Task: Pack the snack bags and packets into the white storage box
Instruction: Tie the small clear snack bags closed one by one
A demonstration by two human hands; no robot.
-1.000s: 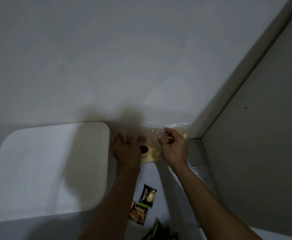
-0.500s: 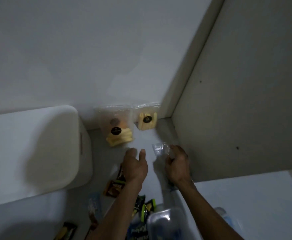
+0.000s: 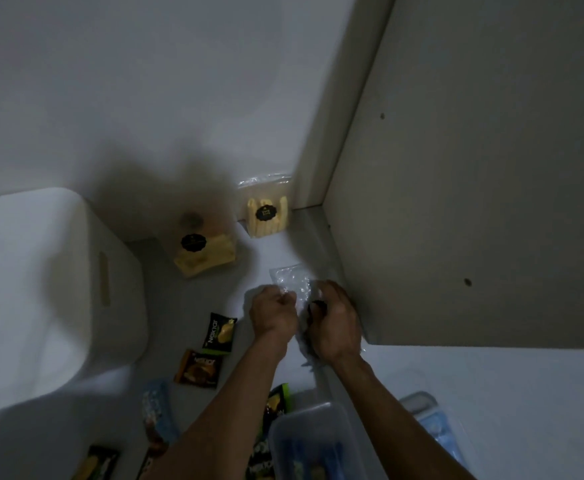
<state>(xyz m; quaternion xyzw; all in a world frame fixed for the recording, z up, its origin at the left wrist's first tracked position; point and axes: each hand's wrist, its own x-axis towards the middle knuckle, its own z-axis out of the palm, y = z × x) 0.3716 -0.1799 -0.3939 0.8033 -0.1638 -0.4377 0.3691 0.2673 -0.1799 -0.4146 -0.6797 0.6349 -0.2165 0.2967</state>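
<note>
- White storage box (image 3: 41,289), far left: it stands on the tabletop (image 3: 270,251) with only a pale top surface and a slotted side showing. Whether that surface is a lid cannot be told, and nothing packed inside is visible.
- Small packets, left of centre and near: a green packet (image 3: 219,332) and an orange packet (image 3: 199,370) lie flat just right of the box. More dark packets and a blue wrapper (image 3: 157,410) lie nearer the camera. All are outside the box.
- Two clear bags of pale yellow snacks, centre and far: the larger bag (image 3: 205,252) and the smaller bag (image 3: 266,216) stand upright against the back wall, black labels facing the camera. Neither is packed.
- Left hand (image 3: 273,315): fingers closed, pinching the left edge of a clear plastic bag (image 3: 290,280).
- Clear plastic bag: held between both hands, right of centre, well apart from the box. Its long axis runs near to far, and its free end points away toward the back wall.
- Right hand (image 3: 334,322): fingers curled shut on the bag's near right part, around something dark.
- Clear lidded container (image 3: 315,441), near right: loose on the tabletop.
- Judgement: packing appears barely begun. Every visible snack remains to go in.
</note>
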